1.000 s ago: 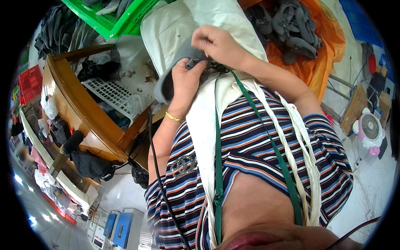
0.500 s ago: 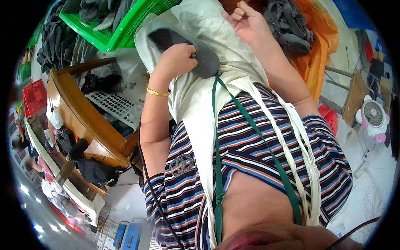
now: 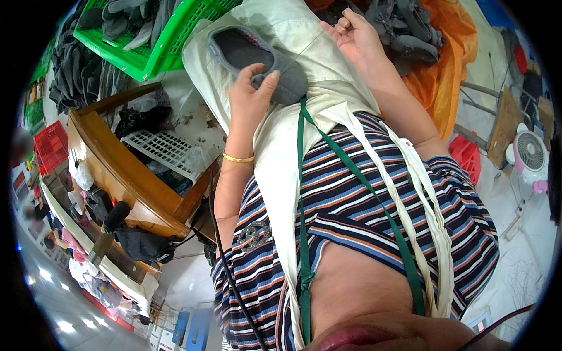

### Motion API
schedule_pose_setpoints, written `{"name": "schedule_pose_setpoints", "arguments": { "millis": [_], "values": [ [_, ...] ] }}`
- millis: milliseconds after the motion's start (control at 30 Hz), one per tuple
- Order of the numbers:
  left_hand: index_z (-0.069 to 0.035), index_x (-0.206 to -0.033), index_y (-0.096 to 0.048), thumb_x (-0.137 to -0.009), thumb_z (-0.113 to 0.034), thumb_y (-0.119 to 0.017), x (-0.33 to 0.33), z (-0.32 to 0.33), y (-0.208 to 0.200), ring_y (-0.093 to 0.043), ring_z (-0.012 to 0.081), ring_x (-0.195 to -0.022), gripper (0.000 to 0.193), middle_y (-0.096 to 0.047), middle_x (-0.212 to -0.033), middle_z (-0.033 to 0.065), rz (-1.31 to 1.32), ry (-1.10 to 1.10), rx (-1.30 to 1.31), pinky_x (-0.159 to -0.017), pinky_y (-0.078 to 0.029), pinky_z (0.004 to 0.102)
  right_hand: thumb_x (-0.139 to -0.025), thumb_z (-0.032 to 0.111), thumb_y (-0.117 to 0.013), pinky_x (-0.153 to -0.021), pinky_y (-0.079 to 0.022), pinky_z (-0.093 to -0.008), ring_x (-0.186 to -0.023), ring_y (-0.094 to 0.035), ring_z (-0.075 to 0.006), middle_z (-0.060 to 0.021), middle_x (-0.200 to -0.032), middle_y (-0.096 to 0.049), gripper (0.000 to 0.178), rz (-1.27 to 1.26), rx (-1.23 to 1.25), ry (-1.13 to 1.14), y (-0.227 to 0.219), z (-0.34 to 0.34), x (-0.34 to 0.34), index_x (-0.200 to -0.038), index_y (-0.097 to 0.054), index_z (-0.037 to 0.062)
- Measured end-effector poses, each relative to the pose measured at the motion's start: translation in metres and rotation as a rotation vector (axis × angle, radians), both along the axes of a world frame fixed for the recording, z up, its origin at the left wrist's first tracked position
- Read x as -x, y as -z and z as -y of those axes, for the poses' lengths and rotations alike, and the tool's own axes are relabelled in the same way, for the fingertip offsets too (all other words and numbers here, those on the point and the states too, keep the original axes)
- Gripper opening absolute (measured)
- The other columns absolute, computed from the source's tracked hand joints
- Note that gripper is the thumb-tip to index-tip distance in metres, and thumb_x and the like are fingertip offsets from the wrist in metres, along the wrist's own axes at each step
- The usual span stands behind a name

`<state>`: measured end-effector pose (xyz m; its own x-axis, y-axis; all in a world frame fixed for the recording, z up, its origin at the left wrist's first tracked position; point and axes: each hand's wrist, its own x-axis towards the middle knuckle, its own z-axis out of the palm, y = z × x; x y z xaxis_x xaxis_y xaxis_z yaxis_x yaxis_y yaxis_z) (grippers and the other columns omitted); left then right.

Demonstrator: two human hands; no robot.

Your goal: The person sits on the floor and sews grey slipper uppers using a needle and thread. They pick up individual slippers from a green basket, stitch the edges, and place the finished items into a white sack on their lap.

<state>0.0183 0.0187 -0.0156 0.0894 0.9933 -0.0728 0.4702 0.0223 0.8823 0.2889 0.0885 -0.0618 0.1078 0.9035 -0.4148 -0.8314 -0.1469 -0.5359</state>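
A grey slipper (image 3: 291, 81) with a dark opening lies tilted on the cream apron (image 3: 316, 93) over my lap, toe toward me. My left hand (image 3: 250, 96) holds its side, thumb on the upper and forefinger bent near the opening's edge; the other fingers are partly hidden. From the slipper's upper a thin thread (image 3: 308, 48) runs up to the right. At its far end is my right hand (image 3: 355, 40), raised over the apron's right side with fingers curled together in a pinch. Whether a needle is in that pinch is too small to tell.
A green basket (image 3: 153, 63) of grey slipper pieces stands far left, beside a stack of dark pieces (image 3: 76, 79). More grey slippers (image 3: 413, 47) lie on orange cloth (image 3: 453, 76) at far right. A wooden table (image 3: 126, 181) is at left, a fan (image 3: 528, 153) at right.
My left fingers have loosened from a tight grip near the slipper's opening, and the opening now shows more fully. My right hand has shifted slightly right and down.
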Motion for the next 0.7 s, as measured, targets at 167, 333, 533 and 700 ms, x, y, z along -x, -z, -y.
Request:
{"name": "schedule_pose_setpoints", "arguments": {
  "millis": [167, 333, 533, 700],
  "values": [
    [0.001, -0.097, -0.068, -0.083, -0.032, -0.074, 0.008, -0.011, 0.001, -0.061, 0.0173, -0.062, 0.036, -0.066, -0.067, 0.0112, -0.141, 0.091, 0.304, -0.06, -0.048, 0.0323, -0.098, 0.005, -0.054, -0.106, -0.045, -0.0571, -0.06, -0.043, -0.0144, -0.0029, -0.067, -0.045, 0.016, 0.03, -0.005, 0.04, -0.002, 0.004, -0.019, -0.082, -0.051, 0.0041],
    [0.0, -0.092, -0.068, -0.08, -0.027, -0.075, 0.022, -0.04, -0.027, -0.055, 0.0161, -0.057, 0.03, -0.058, -0.06, 0.0071, -0.242, 0.449, 0.347, -0.055, -0.044, 0.0311, -0.098, 0.005, -0.053, -0.107, -0.043, -0.0591, -0.06, -0.045, -0.0145, -0.0031, -0.067, -0.047, 0.017, 0.104, -0.057, 0.093, 0.009, 0.007, -0.048, -0.081, -0.052, 0.0046],
    [-0.002, -0.105, -0.066, -0.081, -0.019, -0.073, 0.018, -0.01, -0.022, -0.058, 0.0153, -0.07, 0.03, -0.061, -0.079, 0.0116, 0.124, 0.245, 0.258, -0.063, -0.046, 0.0295, -0.099, 0.005, -0.052, -0.107, -0.042, -0.0596, -0.063, -0.051, -0.0139, -0.0028, -0.067, -0.05, 0.017, 0.147, -0.146, 0.122, 0.019, 0.018, -0.074, -0.083, -0.055, 0.0049],
    [-0.001, -0.107, -0.065, -0.089, -0.014, -0.069, 0.015, 0.015, -0.024, -0.053, 0.0082, -0.073, 0.022, -0.064, -0.088, 0.0056, -0.188, 0.099, -0.028, -0.068, -0.046, 0.0235, -0.1, 0.006, -0.052, -0.104, -0.045, -0.0565, -0.062, -0.052, -0.0134, -0.0029, -0.068, -0.053, 0.015, 0.199, -0.141, 0.146, 0.012, 0.025, -0.083, -0.085, -0.055, 0.0051]
  ]
}}
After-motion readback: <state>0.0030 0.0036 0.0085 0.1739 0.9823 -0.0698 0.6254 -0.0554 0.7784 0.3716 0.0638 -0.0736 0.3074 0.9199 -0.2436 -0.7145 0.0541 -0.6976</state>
